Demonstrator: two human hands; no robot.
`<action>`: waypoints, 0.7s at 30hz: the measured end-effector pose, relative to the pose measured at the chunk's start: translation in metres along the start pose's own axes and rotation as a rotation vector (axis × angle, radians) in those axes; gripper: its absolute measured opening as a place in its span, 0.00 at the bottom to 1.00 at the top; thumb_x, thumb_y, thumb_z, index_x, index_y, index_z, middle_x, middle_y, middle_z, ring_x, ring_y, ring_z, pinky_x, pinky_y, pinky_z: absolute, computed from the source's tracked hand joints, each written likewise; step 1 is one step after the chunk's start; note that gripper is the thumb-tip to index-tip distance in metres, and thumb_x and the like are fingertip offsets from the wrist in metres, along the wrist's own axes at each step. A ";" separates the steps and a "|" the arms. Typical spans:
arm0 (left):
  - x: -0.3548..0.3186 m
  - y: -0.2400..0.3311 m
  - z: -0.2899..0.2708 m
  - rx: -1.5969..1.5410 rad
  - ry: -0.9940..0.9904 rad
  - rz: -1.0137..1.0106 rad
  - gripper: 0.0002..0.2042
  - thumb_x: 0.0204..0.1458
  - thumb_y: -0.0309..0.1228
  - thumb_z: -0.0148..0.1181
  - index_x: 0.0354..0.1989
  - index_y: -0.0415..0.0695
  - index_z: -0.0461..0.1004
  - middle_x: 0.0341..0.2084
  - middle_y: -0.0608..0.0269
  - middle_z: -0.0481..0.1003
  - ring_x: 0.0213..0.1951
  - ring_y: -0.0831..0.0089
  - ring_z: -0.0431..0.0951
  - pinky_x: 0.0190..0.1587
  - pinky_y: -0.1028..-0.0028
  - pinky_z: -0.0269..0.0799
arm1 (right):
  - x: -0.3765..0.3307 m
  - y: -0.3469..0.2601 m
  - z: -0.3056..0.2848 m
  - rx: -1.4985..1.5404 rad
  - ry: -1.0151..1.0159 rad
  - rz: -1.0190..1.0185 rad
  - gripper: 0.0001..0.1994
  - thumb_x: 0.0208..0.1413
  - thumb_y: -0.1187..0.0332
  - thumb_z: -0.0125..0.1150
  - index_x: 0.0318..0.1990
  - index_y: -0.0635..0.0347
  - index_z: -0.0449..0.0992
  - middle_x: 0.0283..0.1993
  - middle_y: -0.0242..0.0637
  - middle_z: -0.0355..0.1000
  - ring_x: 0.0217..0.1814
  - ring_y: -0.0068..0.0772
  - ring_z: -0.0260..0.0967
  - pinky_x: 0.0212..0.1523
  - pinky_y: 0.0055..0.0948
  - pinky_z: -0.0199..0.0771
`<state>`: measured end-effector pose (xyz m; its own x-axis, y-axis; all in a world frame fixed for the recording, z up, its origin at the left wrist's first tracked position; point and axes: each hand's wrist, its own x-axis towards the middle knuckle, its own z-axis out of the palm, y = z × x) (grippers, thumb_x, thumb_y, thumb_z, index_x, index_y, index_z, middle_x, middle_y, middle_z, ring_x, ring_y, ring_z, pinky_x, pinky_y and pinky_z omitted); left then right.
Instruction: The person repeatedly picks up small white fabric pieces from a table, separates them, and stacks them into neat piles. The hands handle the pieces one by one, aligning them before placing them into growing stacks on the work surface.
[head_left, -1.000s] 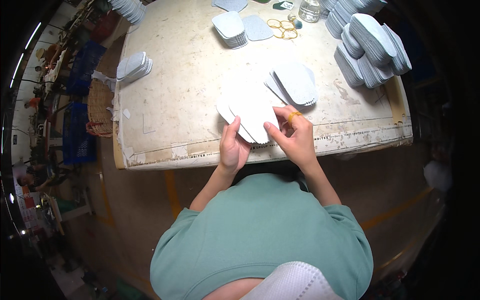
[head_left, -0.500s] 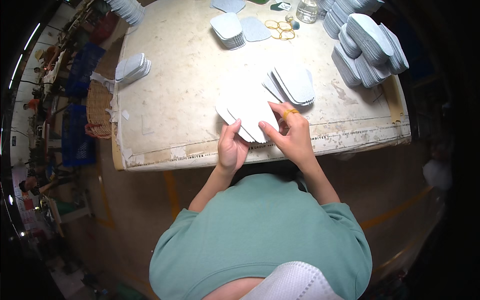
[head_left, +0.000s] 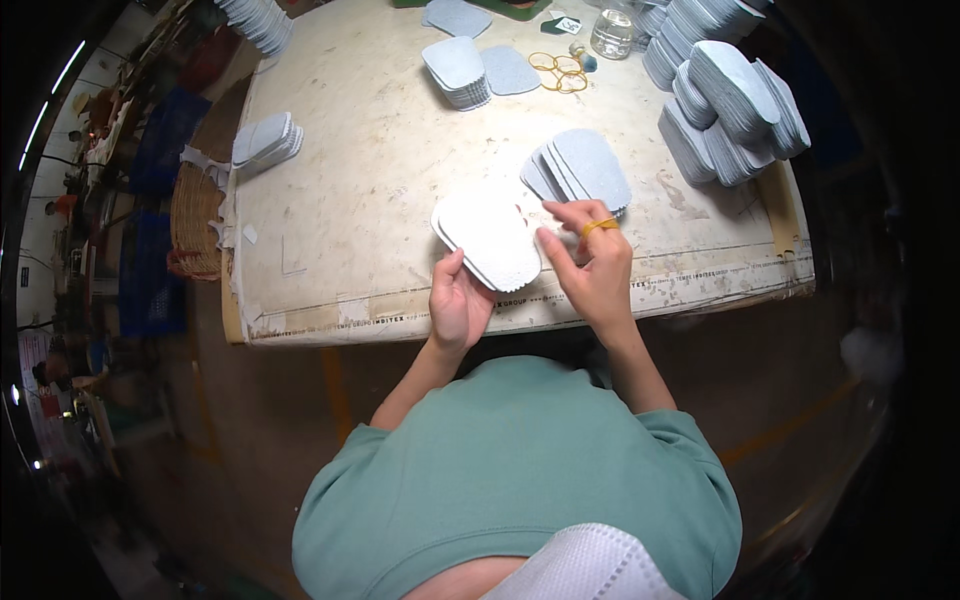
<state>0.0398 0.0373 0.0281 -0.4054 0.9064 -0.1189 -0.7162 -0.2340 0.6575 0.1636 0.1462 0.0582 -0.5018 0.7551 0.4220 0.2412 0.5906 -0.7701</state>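
My left hand [head_left: 460, 305] is closed on a small stack of pale, rounded fabric pads [head_left: 487, 240] with scalloped edges, thumb on top and fingers hidden beneath. Bright light washes out the top pad. Just right of this stack is my right hand [head_left: 592, 262], thumb and forefinger apart with nothing visible between them. Yellow rubber bands [head_left: 600, 227] circle one of its fingers. Beyond that hand, a fanned stack of light grey pads [head_left: 592, 170] lies on the table.
On the worn table [head_left: 345, 225] stand a banded pad bundle [head_left: 265, 140] at left and a pad stack [head_left: 456, 72] farther back. Loose yellow rubber bands [head_left: 560, 70] lie near a glass jar [head_left: 612, 35]. Pad bundles [head_left: 735, 95] are piled at right. A wicker basket [head_left: 195, 225] adjoins the left edge.
My right hand has come off the held pads and moved slightly right, its fingers parting. The pads in my left hand sit closer together, less fanned.
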 end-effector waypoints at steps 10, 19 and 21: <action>0.002 0.000 -0.006 -0.204 -0.171 0.018 0.26 0.64 0.35 0.36 0.68 0.36 0.49 0.65 0.48 0.59 0.66 0.58 0.61 0.67 0.59 0.57 | 0.021 0.000 -0.011 -0.101 0.365 -0.191 0.12 0.49 0.78 0.66 0.43 0.58 0.82 0.32 0.35 0.70 0.30 0.26 0.67 0.28 0.24 0.68; -0.003 -0.003 -0.004 0.136 0.016 0.047 0.25 0.65 0.35 0.33 0.68 0.36 0.48 0.64 0.48 0.59 0.66 0.58 0.61 0.67 0.59 0.57 | -0.006 -0.005 -0.004 0.203 -0.182 0.128 0.14 0.51 0.73 0.67 0.46 0.63 0.79 0.35 0.32 0.71 0.30 0.17 0.64 0.26 0.17 0.63; -0.002 -0.002 -0.005 0.167 0.018 0.036 0.25 0.65 0.36 0.33 0.68 0.36 0.48 0.64 0.48 0.59 0.66 0.57 0.61 0.67 0.59 0.57 | -0.008 -0.008 -0.003 0.238 -0.151 0.180 0.14 0.51 0.75 0.66 0.46 0.66 0.78 0.36 0.31 0.70 0.30 0.15 0.61 0.27 0.16 0.62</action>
<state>0.0396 0.0344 0.0235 -0.4402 0.8916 -0.1059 -0.5975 -0.2028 0.7758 0.1682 0.1367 0.0626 -0.5905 0.7801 0.2068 0.1452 0.3547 -0.9236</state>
